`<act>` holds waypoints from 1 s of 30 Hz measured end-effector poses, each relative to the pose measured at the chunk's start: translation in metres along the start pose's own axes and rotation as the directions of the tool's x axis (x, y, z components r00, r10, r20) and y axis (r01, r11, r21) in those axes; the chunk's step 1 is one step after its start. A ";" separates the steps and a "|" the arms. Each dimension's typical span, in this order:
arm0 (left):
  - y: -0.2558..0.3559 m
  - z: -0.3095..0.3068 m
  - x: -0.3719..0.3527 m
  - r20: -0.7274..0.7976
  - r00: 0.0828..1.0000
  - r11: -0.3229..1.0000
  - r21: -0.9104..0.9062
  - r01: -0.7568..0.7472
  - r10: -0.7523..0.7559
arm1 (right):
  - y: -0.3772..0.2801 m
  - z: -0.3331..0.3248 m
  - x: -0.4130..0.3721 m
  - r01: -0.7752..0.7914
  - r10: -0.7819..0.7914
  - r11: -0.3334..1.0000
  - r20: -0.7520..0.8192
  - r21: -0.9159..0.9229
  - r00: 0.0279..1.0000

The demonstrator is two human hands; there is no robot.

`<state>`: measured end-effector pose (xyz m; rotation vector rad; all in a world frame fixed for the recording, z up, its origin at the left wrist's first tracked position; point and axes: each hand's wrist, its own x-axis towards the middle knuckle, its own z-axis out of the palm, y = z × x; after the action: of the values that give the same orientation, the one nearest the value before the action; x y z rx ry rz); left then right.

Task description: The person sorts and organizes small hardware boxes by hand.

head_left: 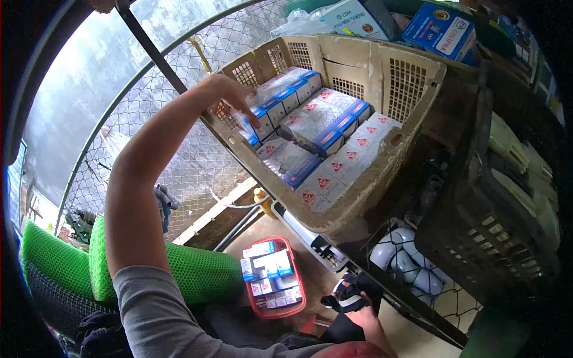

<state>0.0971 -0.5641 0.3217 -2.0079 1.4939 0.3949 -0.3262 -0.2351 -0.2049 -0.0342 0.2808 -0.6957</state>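
In the upper centre of the frame, white-and-blue cardboard boxes [325, 122] are packed in a large beige plastic crate [373, 194]. The left hand [236, 98] is held over its left side, fingers partly curled; whether a box is gripped cannot be told. At lower right of centre, a black object with pale edges [346, 300] is held in the right hand [364, 315], fingers bent around it. Boxes are also stacked in 1 red plastic basket [280, 314], lower centre.

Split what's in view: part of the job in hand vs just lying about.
Likely the job: small boxes by the left hand; beige crate holding them; red basket of similar boxes.

Likely just lying about: green mesh roll; yellow bottle; dark crate; blue carton.
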 end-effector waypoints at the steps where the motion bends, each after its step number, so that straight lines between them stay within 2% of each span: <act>1: 0.009 -0.001 -0.012 -0.030 0.999 1.000 -0.015 0.026 -0.026 | -0.001 0.002 -0.001 -0.029 0.029 1.000 -0.008 -0.010 1.000; 3: 0.011 0.000 -0.022 -0.052 0.997 0.998 -0.033 0.054 -0.056 | 0.001 0.001 0.000 -0.032 0.031 0.999 0.009 0.033 0.999; 5: 0.006 -0.006 -0.025 -0.164 0.986 1.000 -0.025 0.004 -0.008 | 0.000 -0.004 0.002 -0.015 0.013 0.999 0.035 0.043 0.999; 6: -0.012 -0.003 -0.009 -0.248 0.968 0.996 -0.079 -0.050 0.029 | 0.003 -0.010 0.004 0.021 -0.021 1.000 0.015 0.005 1.000; 7: -0.030 0.001 -0.002 -0.250 0.968 0.995 -0.087 -0.052 0.028 | 0.002 -0.009 0.002 0.020 -0.020 1.000 0.013 -0.003 1.000; 8: -0.047 0.004 0.002 -0.448 0.882 0.974 -0.090 -0.208 0.147 | 0.001 -0.007 0.002 0.016 -0.015 0.999 0.025 -0.039 1.000; 9: -0.060 0.009 0.001 -0.624 0.743 0.932 -0.061 -0.357 0.244 | 0.001 -0.005 0.000 0.010 -0.008 0.997 0.033 -0.074 0.999; 10: -0.062 0.011 -0.018 -0.715 0.587 0.894 0.123 -0.430 0.380 | 0.001 -0.002 -0.001 0.030 -0.025 0.996 0.058 -0.084 0.998; 12: -0.063 0.022 -0.071 -0.830 0.507 0.817 -0.118 -0.564 0.230 | 0.001 -0.002 -0.003 0.024 -0.020 0.997 0.055 -0.075 0.998; 13: -0.055 0.033 -0.102 -0.909 0.379 0.819 -0.082 -0.568 0.172 | 0.004 -0.006 -0.003 0.020 -0.017 0.998 0.053 -0.059 0.998; 14: -0.051 0.046 -0.125 -0.955 0.262 0.811 -0.045 -0.584 0.136 | 0.013 -0.041 0.006 0.045 -0.035 0.981 0.055 -0.189 0.998; 16: -0.038 0.080 -0.169 -0.996 0.034 0.834 0.054 -0.550 0.087 | 0.012 -0.004 0.010 0.141 -0.145 0.868 0.028 -0.476 0.989; 17: -0.026 0.104 -0.191 -0.997 -0.059 0.846 0.074 -0.528 0.051 | 0.014 -0.003 0.013 0.112 -0.126 0.898 -0.004 -0.426 0.992; 18: -0.011 0.129 -0.213 -0.997 -0.079 0.857 0.033 -0.515 -0.009 | 0.015 0.000 0.022 0.027 -0.043 0.985 -0.090 -0.172 0.995; 19: 0.006 0.156 -0.233 -0.993 -0.097 0.865 -0.013 -0.502 -0.071 | 0.014 0.010 0.031 0.001 -0.001 1.000 -0.162 -0.005 0.987; 21: 0.033 0.214 -0.251 -0.989 -0.078 0.839 -0.065 -0.541 -0.127 | 0.013 0.058 0.050 0.073 -0.084 0.993 -0.122 -0.092 0.989; 23: 0.064 0.274 -0.257 -0.966 0.157 0.689 -0.257 -0.677 -0.206 | 0.012 0.137 0.055 0.281 -0.279 0.867 0.066 -0.412 0.958; 25: 0.085 0.331 -0.249 -0.928 0.362 0.606 -0.336 -0.721 -0.084 | 0.012 0.218 0.051 0.544 -0.443 0.569 0.327 -0.616 0.835; 26: 0.099 0.349 -0.250 -0.932 0.362 0.600 -0.305 -0.740 -0.027 | 0.015 0.251 0.047 0.639 -0.482 0.413 0.439 -0.650 0.758; 27: 0.112 0.365 -0.252 -0.932 0.362 0.591 -0.276 -0.758 0.029 | 0.030 0.298 0.030 0.630 -0.548 0.413 0.373 -0.658 0.749; 28: 0.122 0.380 -0.254 -0.918 0.397 0.535 -0.338 -0.774 -0.006 | 0.025 0.293 0.041 0.711 -0.506 -0.049 0.631 -0.702 0.588; 29: 0.128 0.394 -0.255 -0.902 0.429 0.476 -0.394 -0.786 -0.038 | 0.032 0.290 0.051 0.722 -0.466 -0.189 0.708 -0.665 0.530; 30: 0.130 0.412 -0.250 -0.894 0.437 0.281 -0.446 -0.850 -0.097 | 0.035 0.290 0.055 0.708 -0.405 -0.132 0.690 -0.694 0.600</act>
<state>-0.0600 -0.1429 0.1050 -2.7243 3.0934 0.6805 -0.1867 -0.2612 0.0566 -1.6860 0.4353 -1.3105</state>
